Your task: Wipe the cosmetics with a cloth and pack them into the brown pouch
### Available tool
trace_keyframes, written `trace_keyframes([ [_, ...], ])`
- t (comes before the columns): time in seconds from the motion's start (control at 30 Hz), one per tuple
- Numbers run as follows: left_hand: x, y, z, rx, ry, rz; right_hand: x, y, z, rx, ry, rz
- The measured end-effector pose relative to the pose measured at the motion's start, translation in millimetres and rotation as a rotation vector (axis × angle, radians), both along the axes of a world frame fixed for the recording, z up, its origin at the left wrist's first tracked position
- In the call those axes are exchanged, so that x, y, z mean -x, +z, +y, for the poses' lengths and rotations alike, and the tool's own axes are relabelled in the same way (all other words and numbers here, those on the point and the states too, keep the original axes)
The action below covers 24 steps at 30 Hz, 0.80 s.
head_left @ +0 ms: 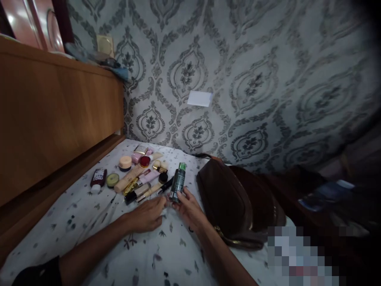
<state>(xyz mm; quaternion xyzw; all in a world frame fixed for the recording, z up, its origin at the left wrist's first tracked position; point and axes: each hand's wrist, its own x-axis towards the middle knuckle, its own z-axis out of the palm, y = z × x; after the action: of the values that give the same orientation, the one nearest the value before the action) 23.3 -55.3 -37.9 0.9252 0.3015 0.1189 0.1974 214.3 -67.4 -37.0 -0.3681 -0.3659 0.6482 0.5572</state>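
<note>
My right hand [190,208] is closed round the lower part of a dark green bottle [178,180] with a bright green cap, which stands up tilted slightly to the right. My left hand [150,214] is closed just left of the bottle's base, its fingertips pinched together; what they hold, if anything, is too small to make out. Beyond my left hand lie a black pencil-like stick [166,186], a black-capped tube [137,193], a beige tube [127,178] and a small round black jar [163,177].
A brown bag [226,198] lies right of my hands. Further cosmetics include a peach-lidded jar [125,163], a red round pot [145,161], a green round jar [112,180] and a dark red bottle [99,178]. A wooden cabinet [59,107] borders the patterned sheet [98,234].
</note>
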Motion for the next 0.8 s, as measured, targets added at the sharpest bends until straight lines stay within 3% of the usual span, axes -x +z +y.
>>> trace_keyframes([
  [0.2,-1.0,-12.6,4.9,0.037,0.092,-0.178,0.4,-16.4,-8.1,0.013,-0.001,0.037],
  [0.4,-0.4,-24.4,8.2,0.125,0.223,-0.313,0.6,-18.1,-6.4,0.001,0.012,0.000],
  [0.6,-2.9,-21.6,8.5,0.161,0.264,-0.324,1.3,-19.9,-8.6,-0.020,-0.046,-0.063],
  [0.8,-3.9,-25.3,11.6,0.142,0.326,-0.423,1.2,-21.6,-7.6,-0.076,0.006,-0.189],
])
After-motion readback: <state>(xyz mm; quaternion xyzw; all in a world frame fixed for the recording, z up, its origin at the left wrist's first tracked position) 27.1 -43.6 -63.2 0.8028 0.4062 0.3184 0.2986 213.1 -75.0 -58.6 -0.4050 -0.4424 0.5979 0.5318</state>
